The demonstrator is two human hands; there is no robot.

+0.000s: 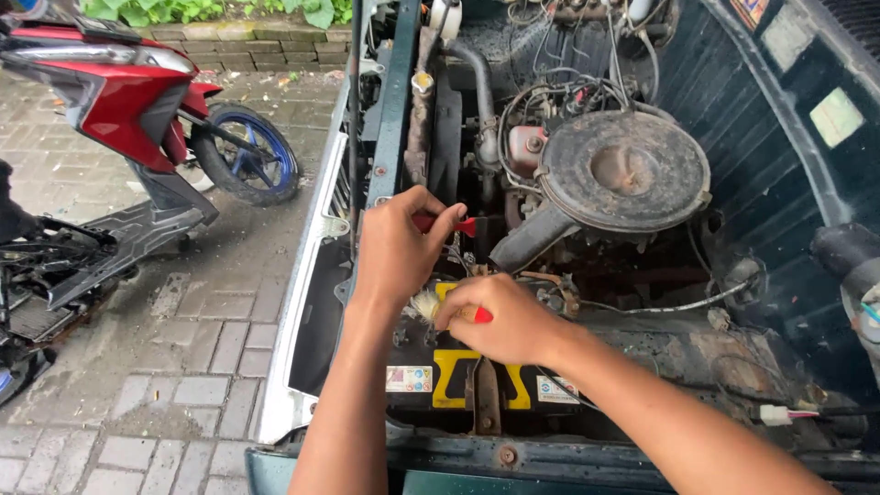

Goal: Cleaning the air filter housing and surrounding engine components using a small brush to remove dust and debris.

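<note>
Paving left; scooter (parked) beside engine bay.

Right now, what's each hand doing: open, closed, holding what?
Left hand: closed on a red-handled tool above the battery.
Right hand: closed on a small brush with a red handle, bristles at the battery top.

The left hand hides most of a red-handled tool.

Two small rect. stickers on battery
</note>
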